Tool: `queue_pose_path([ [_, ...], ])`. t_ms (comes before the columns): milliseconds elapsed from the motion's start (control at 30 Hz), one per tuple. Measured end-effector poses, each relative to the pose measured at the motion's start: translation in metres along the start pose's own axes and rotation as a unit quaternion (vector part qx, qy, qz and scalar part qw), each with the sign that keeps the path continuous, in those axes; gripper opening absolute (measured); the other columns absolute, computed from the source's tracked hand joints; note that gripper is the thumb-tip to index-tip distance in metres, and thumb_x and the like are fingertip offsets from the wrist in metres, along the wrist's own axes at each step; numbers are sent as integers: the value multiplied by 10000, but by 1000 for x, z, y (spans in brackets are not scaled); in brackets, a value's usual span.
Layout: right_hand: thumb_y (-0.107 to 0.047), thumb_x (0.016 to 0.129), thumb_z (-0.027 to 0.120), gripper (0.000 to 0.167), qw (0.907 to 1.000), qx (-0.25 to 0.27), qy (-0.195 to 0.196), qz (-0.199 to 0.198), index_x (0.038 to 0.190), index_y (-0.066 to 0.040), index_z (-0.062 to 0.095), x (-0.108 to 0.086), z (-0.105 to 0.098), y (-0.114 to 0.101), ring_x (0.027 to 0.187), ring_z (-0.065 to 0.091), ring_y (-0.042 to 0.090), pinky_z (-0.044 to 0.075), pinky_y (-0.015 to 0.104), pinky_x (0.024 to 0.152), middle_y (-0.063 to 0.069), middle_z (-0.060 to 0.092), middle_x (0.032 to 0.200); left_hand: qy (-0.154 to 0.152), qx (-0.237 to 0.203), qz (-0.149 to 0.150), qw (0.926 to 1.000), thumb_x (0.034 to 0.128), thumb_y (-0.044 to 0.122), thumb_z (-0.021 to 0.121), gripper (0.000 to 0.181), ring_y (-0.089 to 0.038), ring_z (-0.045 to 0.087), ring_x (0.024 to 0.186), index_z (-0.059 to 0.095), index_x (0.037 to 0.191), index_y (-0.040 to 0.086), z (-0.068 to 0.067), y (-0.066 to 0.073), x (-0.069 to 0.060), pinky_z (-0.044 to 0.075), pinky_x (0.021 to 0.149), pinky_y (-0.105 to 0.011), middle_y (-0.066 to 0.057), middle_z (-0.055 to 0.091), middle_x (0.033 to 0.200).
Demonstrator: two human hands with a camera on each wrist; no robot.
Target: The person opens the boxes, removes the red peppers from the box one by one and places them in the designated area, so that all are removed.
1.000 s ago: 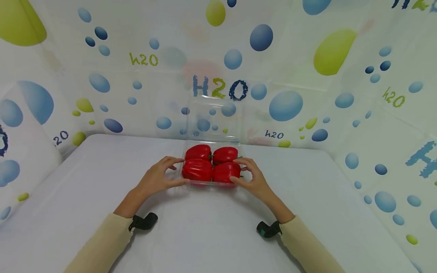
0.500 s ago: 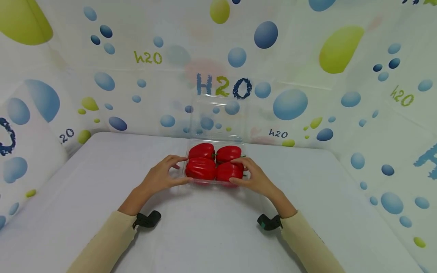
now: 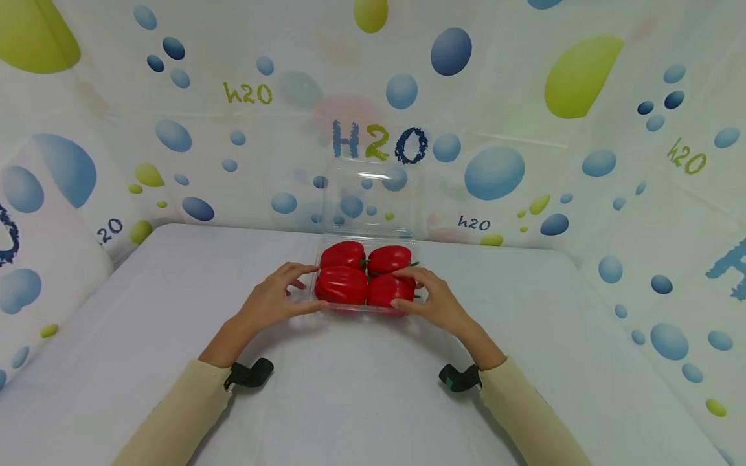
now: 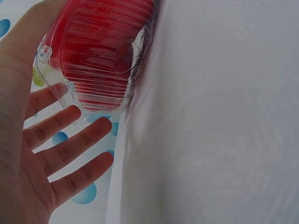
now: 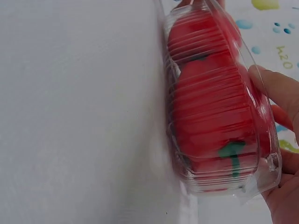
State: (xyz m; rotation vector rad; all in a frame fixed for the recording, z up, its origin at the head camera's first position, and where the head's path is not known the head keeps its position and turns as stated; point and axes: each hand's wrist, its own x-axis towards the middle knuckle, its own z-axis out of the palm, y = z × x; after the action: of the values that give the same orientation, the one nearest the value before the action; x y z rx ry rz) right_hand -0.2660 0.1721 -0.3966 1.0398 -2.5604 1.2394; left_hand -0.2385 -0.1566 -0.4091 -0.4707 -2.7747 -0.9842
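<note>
Several red bell peppers sit in two rows inside a clear plastic clamshell container. Its clear lid stands raised at the back. My left hand holds the container's left side, thumb at the front corner and index finger at the side rim. In the left wrist view, the other fingers spread straight, off the container. At the front right, my right hand reaches over the rim, its thumb and index finger around a bell pepper. A green stem shows through the ribbed wall in the right wrist view.
A white cloth covers the table. Behind it rises a white backdrop printed with blue and green drops and "H2O". Black wrist cameras are strapped at both sleeves.
The head view shifts slightly. Both hands keep their places at the container, and the bell peppers and raised lid stay as they were.
</note>
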Motion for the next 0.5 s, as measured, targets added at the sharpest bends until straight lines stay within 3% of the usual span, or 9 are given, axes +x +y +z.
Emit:
queue_pose_path([
  [300,-152,830,780,521,9999,122,0,-7,1303,-67,577,-1,0,-1,1161,529,304,535,477,881,139,571,1312,-3,-48,6,10000,750,502,779,775,-263,632,1038,520,1394,159,1,-2,-1,571,808,-432,-116,527,1338],
  [500,-189,814,798,585,9984,-186,-65,530,1333,-86,549,1,-1,-6,1117,556,309,577,405,801,133,590,1287,-24,-88,20,10000,759,498,774,768,-266,631,1039,517,1396,153,0,-2,-1,571,806,-431,-118,525,1337],
])
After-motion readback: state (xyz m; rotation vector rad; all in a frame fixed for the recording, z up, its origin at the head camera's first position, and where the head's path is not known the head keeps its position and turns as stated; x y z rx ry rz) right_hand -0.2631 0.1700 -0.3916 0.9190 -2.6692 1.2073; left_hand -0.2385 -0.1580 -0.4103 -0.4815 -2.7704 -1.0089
